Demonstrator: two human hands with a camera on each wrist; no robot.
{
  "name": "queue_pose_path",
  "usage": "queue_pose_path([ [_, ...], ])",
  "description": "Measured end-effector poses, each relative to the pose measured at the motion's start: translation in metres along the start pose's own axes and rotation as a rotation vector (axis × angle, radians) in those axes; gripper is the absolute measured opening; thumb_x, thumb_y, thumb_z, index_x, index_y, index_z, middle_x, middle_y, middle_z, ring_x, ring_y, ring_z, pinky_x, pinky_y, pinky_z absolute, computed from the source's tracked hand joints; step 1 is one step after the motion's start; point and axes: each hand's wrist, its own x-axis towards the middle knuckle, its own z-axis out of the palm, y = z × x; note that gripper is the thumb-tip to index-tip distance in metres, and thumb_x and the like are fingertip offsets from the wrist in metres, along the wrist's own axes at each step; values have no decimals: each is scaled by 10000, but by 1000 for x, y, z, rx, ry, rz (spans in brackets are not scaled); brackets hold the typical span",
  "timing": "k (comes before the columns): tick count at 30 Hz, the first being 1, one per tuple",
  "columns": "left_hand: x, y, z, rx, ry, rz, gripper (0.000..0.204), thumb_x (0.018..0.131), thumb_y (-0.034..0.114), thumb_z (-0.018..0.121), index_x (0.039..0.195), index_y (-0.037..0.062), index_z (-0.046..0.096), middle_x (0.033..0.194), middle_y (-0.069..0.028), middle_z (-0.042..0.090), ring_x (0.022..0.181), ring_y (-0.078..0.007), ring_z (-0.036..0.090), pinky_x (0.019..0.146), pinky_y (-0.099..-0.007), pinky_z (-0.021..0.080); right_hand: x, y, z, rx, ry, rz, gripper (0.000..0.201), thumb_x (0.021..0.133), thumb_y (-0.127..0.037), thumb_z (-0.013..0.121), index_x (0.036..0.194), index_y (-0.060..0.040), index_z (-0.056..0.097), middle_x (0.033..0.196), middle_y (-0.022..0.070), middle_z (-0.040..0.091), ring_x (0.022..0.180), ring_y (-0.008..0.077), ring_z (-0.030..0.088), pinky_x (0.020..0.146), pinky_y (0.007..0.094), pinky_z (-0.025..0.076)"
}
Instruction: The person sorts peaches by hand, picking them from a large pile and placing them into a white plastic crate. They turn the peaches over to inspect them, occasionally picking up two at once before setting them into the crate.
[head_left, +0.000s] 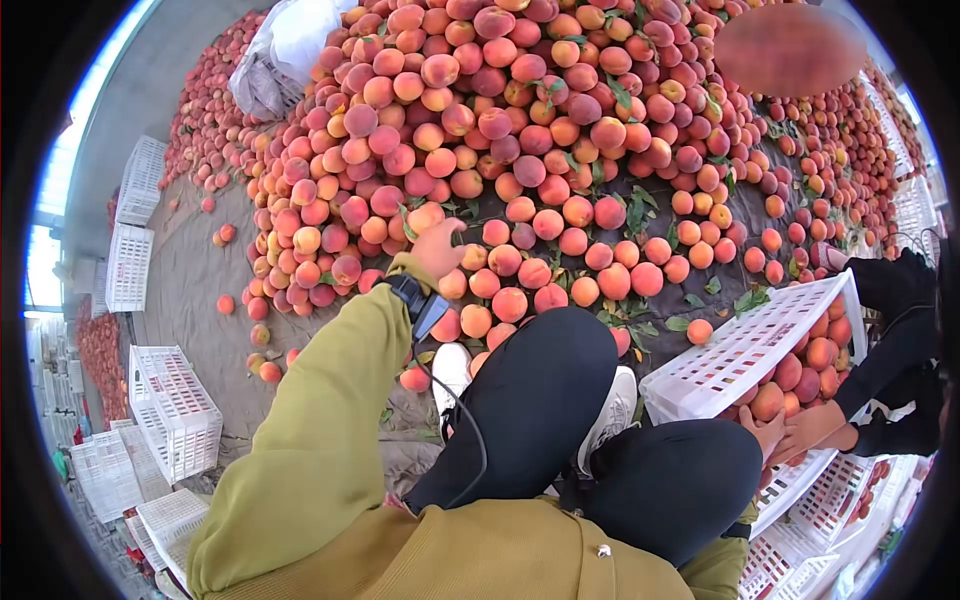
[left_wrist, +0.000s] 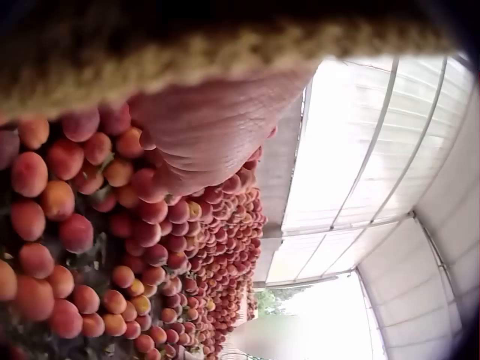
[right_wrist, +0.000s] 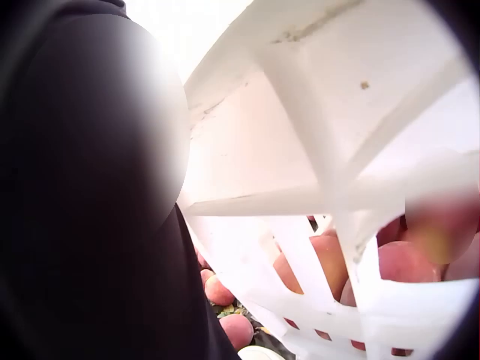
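Note:
My left hand [head_left: 440, 248] reaches palm-down over the near slope of a big heap of peaches [head_left: 470, 130], fingers spread beside an orange-red peach [head_left: 426, 217]. In the left wrist view the back of this hand [left_wrist: 206, 135] bends down over the fruit, its fingertips mostly hidden. At my right knee a white slatted plastic crate [head_left: 735, 355] stands tilted, with peaches [head_left: 795, 380] inside. My right hand [head_left: 768, 435] shows by the crate's near end, largely hidden behind my knee; I cannot tell its grip. The right wrist view shows the crate's wall [right_wrist: 300, 135] close up, no hand.
Another person's hand [head_left: 815, 428] lies right beside mine at the crate. White crates [head_left: 175, 415] stand at left, others [head_left: 790, 550] at lower right. Loose peaches and leaves lie near my shoes [head_left: 452, 375]. A white sack [head_left: 295, 45] sits behind the heap.

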Motion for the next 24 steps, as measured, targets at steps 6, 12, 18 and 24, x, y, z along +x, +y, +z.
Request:
queue_pose_path([
  [6, 5, -48, -19, 201, 356, -153, 659, 664, 208, 739, 1242, 71, 452, 1159, -163, 496, 1108, -375, 464, 913, -422, 429, -2, 0, -2, -72, 12, -12, 889, 702, -311, 751, 1377, 47, 298, 1303, 289, 380, 1235, 408, 348, 1046, 446, 284],
  [12, 17, -22, 7, -189, 28, -111, 625, 711, 301, 752, 1201, 24, 481, 1107, -148, 556, 993, -280, 579, 836, -386, 486, -5, -3, -3, -106, 29, -40, 883, 703, -303, 746, 1377, 49, 296, 1302, 290, 382, 1233, 408, 351, 1044, 448, 286],
  [18, -11, 80, -32, -1924, -507, -292, 623, 927, 559, 365, 1123, -18, 496, 994, -154, 566, 798, -226, 571, 670, -313, 524, -9, -6, -6, 169, 83, -38, 763, 720, -167, 703, 1353, 59, 341, 1247, 255, 463, 1078, 327, 534, 939, 358, 415],
  [24, -19, 150, -73, -1839, -619, -296, 620, 915, 531, 432, 1192, -23, 463, 1081, -206, 521, 803, -281, 523, 592, -295, 499, -16, -5, -13, 544, 55, 25, 597, 708, -50, 618, 1272, 33, 440, 1216, 184, 531, 897, 210, 637, 827, 294, 497],
])
